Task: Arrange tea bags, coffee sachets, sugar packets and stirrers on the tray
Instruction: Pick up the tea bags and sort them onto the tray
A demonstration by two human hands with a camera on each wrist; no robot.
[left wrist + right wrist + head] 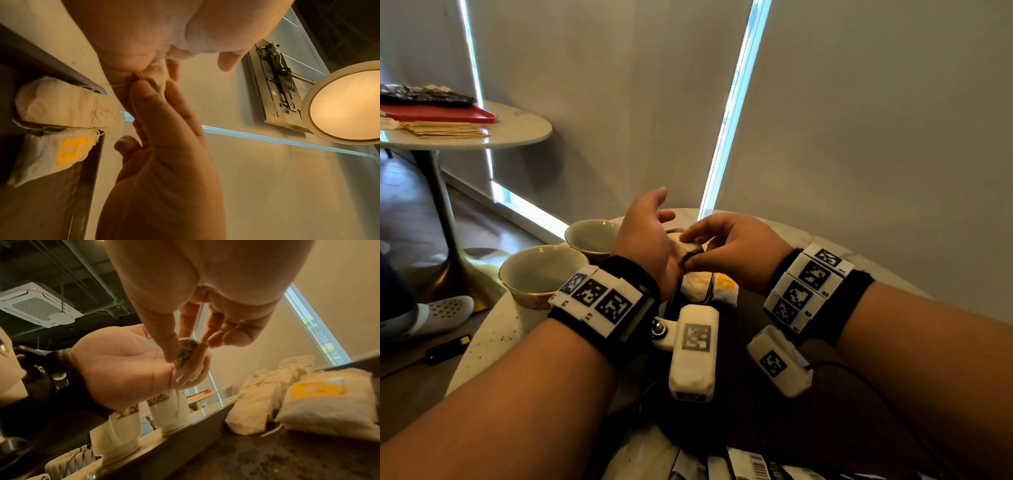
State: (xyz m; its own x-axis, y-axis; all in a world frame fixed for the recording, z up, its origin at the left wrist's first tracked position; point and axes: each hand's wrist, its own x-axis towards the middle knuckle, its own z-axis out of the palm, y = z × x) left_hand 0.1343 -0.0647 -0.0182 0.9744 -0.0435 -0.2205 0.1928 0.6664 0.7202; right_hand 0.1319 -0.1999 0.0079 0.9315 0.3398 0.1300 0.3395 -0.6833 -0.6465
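Soft paper tea bag (686,248) lies above the tray (236,456): our left hand (645,240) cups it palm-up, fingers relaxed, while our right hand (729,245) pinches its crumpled edge.

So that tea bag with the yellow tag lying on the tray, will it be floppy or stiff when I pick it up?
Probably floppy: the tea bag with the yellow tag looks like soft, creased paper, sagging at its edges. Likely light, being small and thin-walled. Its tag may dangle on its string.

Tea bags (700,286) on tray (748,308) — cups (541,270) left
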